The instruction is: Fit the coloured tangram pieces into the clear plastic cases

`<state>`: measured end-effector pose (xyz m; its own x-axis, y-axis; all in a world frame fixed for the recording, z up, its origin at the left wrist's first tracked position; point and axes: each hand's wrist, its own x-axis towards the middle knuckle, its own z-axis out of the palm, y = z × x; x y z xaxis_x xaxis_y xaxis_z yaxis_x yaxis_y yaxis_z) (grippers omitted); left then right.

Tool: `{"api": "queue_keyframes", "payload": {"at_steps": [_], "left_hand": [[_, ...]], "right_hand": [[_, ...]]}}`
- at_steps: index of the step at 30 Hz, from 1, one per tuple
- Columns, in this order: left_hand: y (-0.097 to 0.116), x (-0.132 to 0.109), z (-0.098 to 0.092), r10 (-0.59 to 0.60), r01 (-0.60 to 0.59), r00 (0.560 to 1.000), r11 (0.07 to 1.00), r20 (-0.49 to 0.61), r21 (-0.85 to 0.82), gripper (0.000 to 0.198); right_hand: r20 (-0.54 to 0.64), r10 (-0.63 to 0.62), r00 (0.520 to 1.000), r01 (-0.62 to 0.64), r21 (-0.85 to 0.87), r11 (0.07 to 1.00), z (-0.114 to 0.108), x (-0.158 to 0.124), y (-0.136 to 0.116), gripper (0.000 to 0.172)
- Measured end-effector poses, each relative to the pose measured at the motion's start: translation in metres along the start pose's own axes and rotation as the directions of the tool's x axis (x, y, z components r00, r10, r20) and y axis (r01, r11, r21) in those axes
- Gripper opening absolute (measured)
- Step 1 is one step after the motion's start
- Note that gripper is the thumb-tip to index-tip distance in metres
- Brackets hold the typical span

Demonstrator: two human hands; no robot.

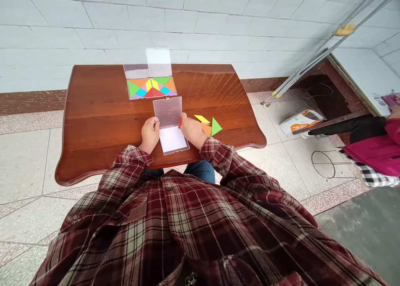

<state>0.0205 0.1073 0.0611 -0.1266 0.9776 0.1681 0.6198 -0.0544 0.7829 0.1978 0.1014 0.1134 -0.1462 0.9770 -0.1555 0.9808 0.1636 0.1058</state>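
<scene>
An open clear plastic case (167, 112) with a bare white base (173, 141) lies in front of me on the table. My left hand (150, 134) is closed at the case's left edge, by the hinge. At the right edge, my right hand (192, 130) pinches a red tangram piece (180, 122), mostly hidden by the fingers. Just right of that hand lie loose tangram pieces: a yellow parallelogram (202, 119), an orange piece (206, 130) partly covered by the hand, and a green triangle (216, 127).
Two open cases filled with coloured tangram pieces (152, 88) sit near the back of the brown wooden table (96, 111). Behind it stands a tiled wall (125, 19). To the right are crutches (300, 69), a white carton (300, 120) and another person's pink sleeve (375, 152).
</scene>
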Motion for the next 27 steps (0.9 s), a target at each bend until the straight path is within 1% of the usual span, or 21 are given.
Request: {"api": "queue_keyframes", "payload": {"at_steps": [3, 5, 7, 9, 13, 17, 20, 23, 27], "left_hand": [[0.0, 0.0, 0.0, -0.001, 0.001, 1.0, 1.0, 0.005, 0.001, 0.009], [0.0, -0.001, -0.001, 0.002, -0.002, 1.0, 1.0, 0.007, 0.003, 0.009], [0.0, -0.001, -0.001, 0.002, -0.002, 1.0, 1.0, 0.007, 0.001, 0.008], [0.0, -0.001, -0.001, 0.0, 0.0, 1.0, 1.0, 0.006, -0.007, 0.008], [0.0, -0.001, -0.001, 0.005, -0.005, 1.0, 1.0, 0.003, -0.02, 0.008], [0.001, -0.001, -0.002, 0.008, -0.008, 1.0, 1.0, -0.003, -0.025, 0.007], [0.001, -0.001, -0.003, 0.001, -0.001, 1.0, 1.0, -0.003, -0.021, 0.007], [0.002, -0.001, -0.003, 0.0, 0.0, 1.0, 1.0, 0.0, -0.017, 0.007], [0.002, -0.002, -0.003, 0.002, -0.002, 1.0, 1.0, 0.003, -0.014, 0.008]], "right_hand": [[-0.008, -0.013, 1.0, 0.013, -0.007, 1.0, 0.002, -0.003, 0.002, 0.044], [0.007, -0.015, 1.0, 0.015, 0.024, 1.0, 0.001, -0.006, 0.003, 0.044], [0.026, -0.002, 1.0, -0.001, 0.101, 0.995, -0.002, -0.008, 0.005, 0.043], [0.038, 0.017, 0.999, -0.025, 0.228, 0.973, -0.003, -0.01, 0.008, 0.041], [0.031, 0.018, 0.999, -0.031, 0.504, 0.863, 0.004, -0.012, 0.016, 0.036], [0.023, 0.029, 0.999, -0.037, 0.678, 0.734, 0.018, -0.013, 0.025, 0.032], [0.041, 0.034, 0.999, -0.053, 0.75, 0.659, 0.023, -0.016, 0.03, 0.033], [0.061, 0.011, 0.998, -0.055, 0.791, 0.609, 0.024, -0.021, 0.031, 0.035], [0.051, -0.026, 0.998, -0.029, 0.837, 0.546, 0.024, -0.025, 0.029, 0.026]]}}
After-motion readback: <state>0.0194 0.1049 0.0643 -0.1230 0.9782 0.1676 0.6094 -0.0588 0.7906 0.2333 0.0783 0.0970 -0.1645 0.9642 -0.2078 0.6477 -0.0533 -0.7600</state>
